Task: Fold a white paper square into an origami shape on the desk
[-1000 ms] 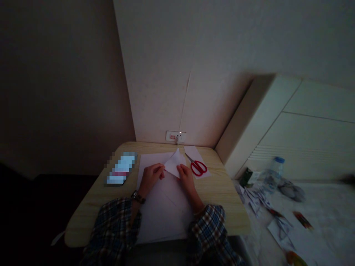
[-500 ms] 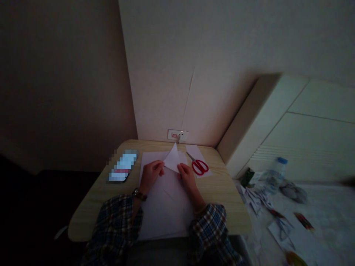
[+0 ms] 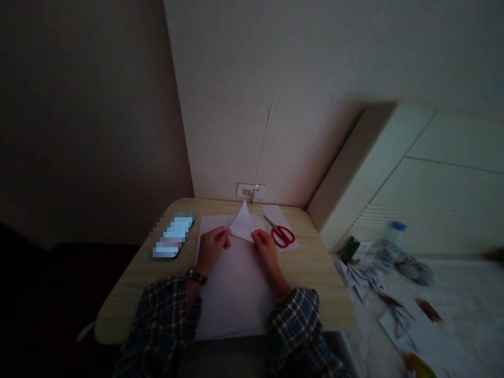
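A white folded paper triangle (image 3: pixel 242 223) stands point-up between my two hands over a large white sheet (image 3: pixel 232 294) on a small wooden table (image 3: pixel 311 273). My left hand (image 3: pixel 212 245) pinches the triangle's lower left corner. My right hand (image 3: pixel 263 247) pinches its lower right corner. Both arms wear plaid sleeves, and a watch sits on my left wrist. Red-handled scissors (image 3: pixel 281 234) lie on a smaller paper just right of my right hand.
A phone (image 3: pixel 173 242) with a lit screen lies at the table's left. A wall socket (image 3: pixel 250 191) sits behind the table. To the right, a bed surface holds a water bottle (image 3: pixel 388 244), paper scraps (image 3: pixel 364 281) and small coloured items.
The paper triangle's tip has risen and turned more upright between my hands. Both hands have stayed almost in place on its corners.
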`<state>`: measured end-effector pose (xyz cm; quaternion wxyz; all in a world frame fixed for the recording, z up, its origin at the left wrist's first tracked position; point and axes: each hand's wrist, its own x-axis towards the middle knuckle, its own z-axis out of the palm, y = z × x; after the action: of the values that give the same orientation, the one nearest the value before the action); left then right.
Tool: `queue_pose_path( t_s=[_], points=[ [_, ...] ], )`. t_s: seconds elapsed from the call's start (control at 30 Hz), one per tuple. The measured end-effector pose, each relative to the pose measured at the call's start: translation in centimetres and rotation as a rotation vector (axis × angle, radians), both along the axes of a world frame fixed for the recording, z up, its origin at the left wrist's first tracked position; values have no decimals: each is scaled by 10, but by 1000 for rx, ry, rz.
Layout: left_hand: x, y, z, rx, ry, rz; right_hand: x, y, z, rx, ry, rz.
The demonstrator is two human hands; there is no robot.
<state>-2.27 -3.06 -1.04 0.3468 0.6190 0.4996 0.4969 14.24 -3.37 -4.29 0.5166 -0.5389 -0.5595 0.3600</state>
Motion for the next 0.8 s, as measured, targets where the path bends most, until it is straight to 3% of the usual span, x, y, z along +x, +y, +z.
queue_pose_path(
  t_s=[0.3,0.47,0.6,0.8],
  points=[
    [0,-1,1,-7,-8,2,0,-2,1,-19,-52,-60],
    [0,1,-1,-19,-36,3,0,0,1,46,46,-10],
    [-3,3,-5,-33,-82,10,0,1,-2,3,112,8],
    [-10,6,-5,-73,-220,0,4,0,-1,24,120,-96]
  ],
)
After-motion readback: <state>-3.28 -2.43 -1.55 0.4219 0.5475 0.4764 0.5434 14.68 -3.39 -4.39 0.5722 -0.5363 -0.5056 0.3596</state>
